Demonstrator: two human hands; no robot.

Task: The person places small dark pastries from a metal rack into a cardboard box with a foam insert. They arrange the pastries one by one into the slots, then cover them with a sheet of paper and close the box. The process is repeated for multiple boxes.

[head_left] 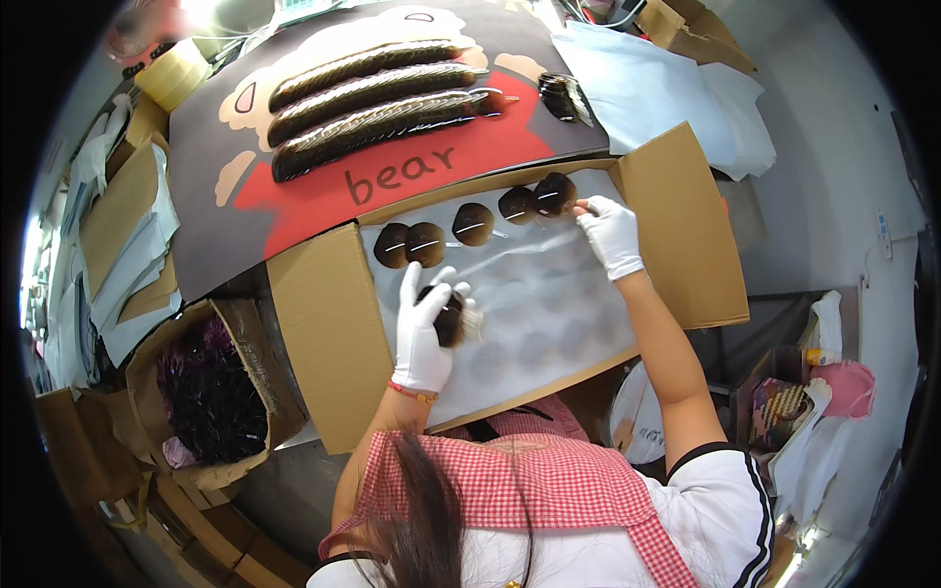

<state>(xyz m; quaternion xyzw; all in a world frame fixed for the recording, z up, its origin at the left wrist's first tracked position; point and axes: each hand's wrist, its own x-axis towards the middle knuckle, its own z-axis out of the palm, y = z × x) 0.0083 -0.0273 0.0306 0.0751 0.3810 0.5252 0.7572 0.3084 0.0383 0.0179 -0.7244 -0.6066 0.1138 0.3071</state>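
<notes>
My left hand [421, 343], in a white glove, is curled around a small stack of dark brown lenses [452, 321] over the cardboard box. My right hand [612, 238], gloved too, pinches the edge of a brown tinted lens [555, 194] at the box's far right. That lens overlaps another lens [516, 205] to its left. A single lens [472, 224] lies mid-row, and an overlapping pair [424, 244] sits at the far left, just beyond my left fingertips. All rest on a thin white sheet [412, 392], through which faint rows of round shapes show.
The box's flaps [328, 338] spread out left and right. Beyond it, three long rows of stacked lenses [377, 122] and a short stack [564, 99] lie on a printed mat [225, 225]. White sheets [657, 93] are at back right. A carton of dark shiny pieces [211, 392] stands left.
</notes>
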